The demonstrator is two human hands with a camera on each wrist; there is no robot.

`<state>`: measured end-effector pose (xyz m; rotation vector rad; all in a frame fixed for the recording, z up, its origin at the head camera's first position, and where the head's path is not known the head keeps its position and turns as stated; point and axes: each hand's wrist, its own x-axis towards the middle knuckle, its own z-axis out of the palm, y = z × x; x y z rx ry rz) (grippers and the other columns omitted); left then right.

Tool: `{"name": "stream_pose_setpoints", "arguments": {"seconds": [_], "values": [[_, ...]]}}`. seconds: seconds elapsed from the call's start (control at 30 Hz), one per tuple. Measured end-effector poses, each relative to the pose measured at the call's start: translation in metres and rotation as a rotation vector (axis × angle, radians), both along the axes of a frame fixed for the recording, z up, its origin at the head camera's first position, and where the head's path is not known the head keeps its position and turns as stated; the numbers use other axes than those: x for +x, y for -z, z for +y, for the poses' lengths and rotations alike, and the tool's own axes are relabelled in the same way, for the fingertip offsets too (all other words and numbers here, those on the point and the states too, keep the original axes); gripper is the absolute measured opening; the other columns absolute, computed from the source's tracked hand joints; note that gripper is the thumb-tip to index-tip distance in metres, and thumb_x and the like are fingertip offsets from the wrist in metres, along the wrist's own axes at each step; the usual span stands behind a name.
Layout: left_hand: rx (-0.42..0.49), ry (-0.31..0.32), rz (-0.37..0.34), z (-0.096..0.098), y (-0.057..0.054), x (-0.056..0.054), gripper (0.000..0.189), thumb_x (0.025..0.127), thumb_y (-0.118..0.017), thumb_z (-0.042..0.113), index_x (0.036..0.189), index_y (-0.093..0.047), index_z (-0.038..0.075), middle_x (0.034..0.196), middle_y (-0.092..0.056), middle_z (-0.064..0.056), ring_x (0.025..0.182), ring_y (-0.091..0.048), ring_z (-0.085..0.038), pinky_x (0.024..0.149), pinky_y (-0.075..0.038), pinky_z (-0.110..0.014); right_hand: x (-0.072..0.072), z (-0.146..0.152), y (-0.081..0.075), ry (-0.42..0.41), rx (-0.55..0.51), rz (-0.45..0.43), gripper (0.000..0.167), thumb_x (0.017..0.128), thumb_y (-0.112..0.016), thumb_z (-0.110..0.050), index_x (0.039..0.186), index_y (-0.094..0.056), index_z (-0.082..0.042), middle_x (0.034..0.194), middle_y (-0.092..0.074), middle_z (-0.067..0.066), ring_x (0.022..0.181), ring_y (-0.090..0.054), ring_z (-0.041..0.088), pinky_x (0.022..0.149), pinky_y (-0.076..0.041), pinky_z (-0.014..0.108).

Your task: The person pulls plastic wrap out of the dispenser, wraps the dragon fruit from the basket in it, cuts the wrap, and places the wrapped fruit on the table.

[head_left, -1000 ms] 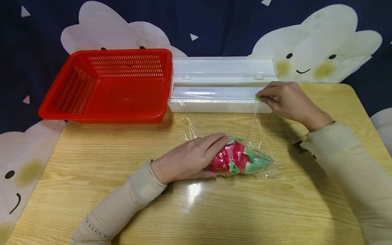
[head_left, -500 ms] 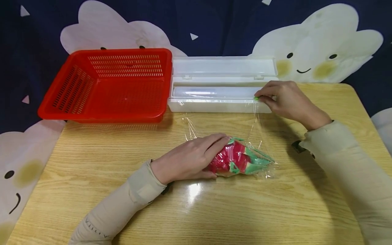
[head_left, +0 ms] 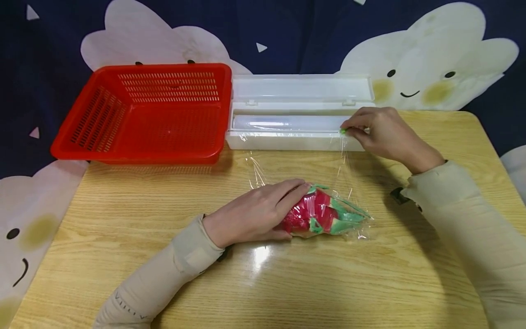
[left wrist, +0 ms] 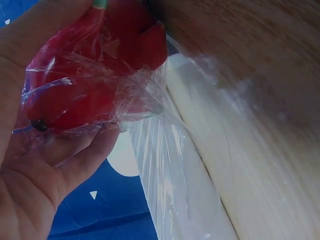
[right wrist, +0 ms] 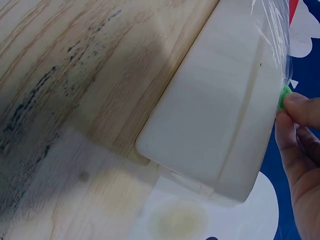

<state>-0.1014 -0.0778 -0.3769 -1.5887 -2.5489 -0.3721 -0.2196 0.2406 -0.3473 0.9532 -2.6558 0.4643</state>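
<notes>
A red dragon fruit (head_left: 314, 212) with green leaf tips lies on its side, wrapped in clear plastic film. My left hand (head_left: 256, 212) grips its left end, fingers over the top and thumb at the near side. From the fruit the cling film (left wrist: 165, 165) stretches back to a roll (head_left: 287, 123) inside a long white dispenser box (head_left: 283, 141) whose lid stands raised. At the box's right front edge, my right hand (head_left: 384, 135) pinches a small green slider (right wrist: 284, 96) between thumb and forefinger. The film's edge meets the slider there.
A red plastic basket (head_left: 168, 132) stands left of the dispenser, right against it. The wooden table (head_left: 328, 283) spreads under everything, with a dark blue cloud-print cloth (head_left: 304, 36) behind it.
My right hand has shifted very slightly left along the box edge with the green slider. The left hand and the dragon fruit stay nearly in place.
</notes>
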Motion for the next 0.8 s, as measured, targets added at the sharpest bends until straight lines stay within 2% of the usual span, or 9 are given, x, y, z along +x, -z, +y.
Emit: {"name": "stream_pose_setpoints", "arguments": {"seconds": [0.4, 0.8], "values": [[-0.011, -0.004, -0.020, 0.0010, -0.0012, 0.0006, 0.097, 0.083, -0.086, 0.043, 0.155, -0.037, 0.000, 0.155, -0.048, -0.015, 0.138, -0.058, -0.027, 0.116, -0.051, -0.038, -0.0015, -0.0009, -0.0008, -0.008, 0.001, -0.004, 0.014, 0.088, -0.075, 0.004, 0.097, -0.081, -0.005, 0.095, -0.080, 0.011, 0.077, -0.072, 0.023, 0.067, -0.053, 0.039], [0.018, 0.010, 0.018, 0.0025, 0.0007, 0.0003, 0.098, 0.080, -0.089, 0.043, 0.153, -0.040, -0.001, 0.152, -0.052, -0.015, 0.136, -0.060, -0.026, 0.115, -0.051, -0.036, -0.0037, -0.0031, -0.0018, -0.018, 0.014, -0.009, 0.013, 0.087, -0.076, 0.004, 0.096, -0.081, -0.004, 0.095, -0.080, 0.010, 0.078, -0.072, 0.022, 0.067, -0.053, 0.038]]}}
